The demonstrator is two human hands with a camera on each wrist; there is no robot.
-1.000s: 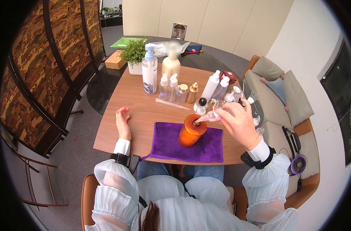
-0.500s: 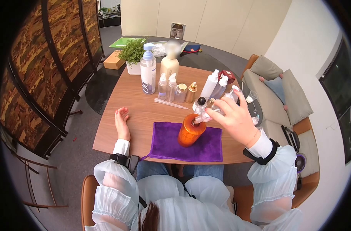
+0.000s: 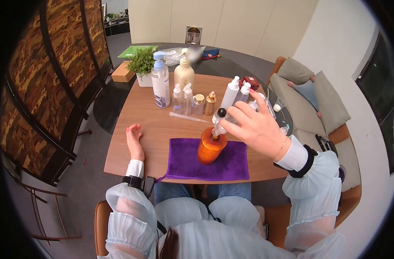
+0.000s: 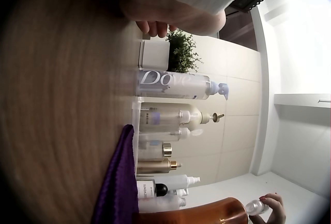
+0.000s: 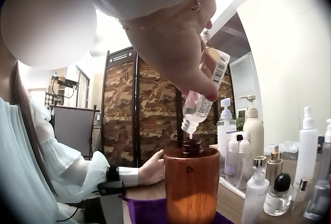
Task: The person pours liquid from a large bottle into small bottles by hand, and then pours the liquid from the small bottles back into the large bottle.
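My right hand (image 3: 262, 133) grips a small clear bottle (image 5: 206, 99) with a printed barcode label. It is tipped neck-down, with its mouth right over the neck of an amber bottle (image 3: 210, 152). The amber bottle stands upright on a purple cloth (image 3: 233, 162) and has its neck uncapped. In the right wrist view, liquid shows at the clear bottle's mouth. My left hand (image 3: 135, 142) rests on the table's left side, fingers loosely bent, holding nothing and well apart from the amber bottle.
Beyond the cloth lies a clear tapered tube (image 3: 188, 117). Behind it stand a Dove pump bottle (image 3: 161, 86), a cream pump bottle (image 3: 184, 77), a gold dropper bottle (image 3: 210, 103) and a white spray bottle (image 3: 230, 93). A potted plant (image 3: 143, 62) stands at the back left.
My right hand has shifted left and turned, and the clear bottle is tipped more steeply over the amber bottle's neck. My left hand stays where it was; the head view has shifted slightly.
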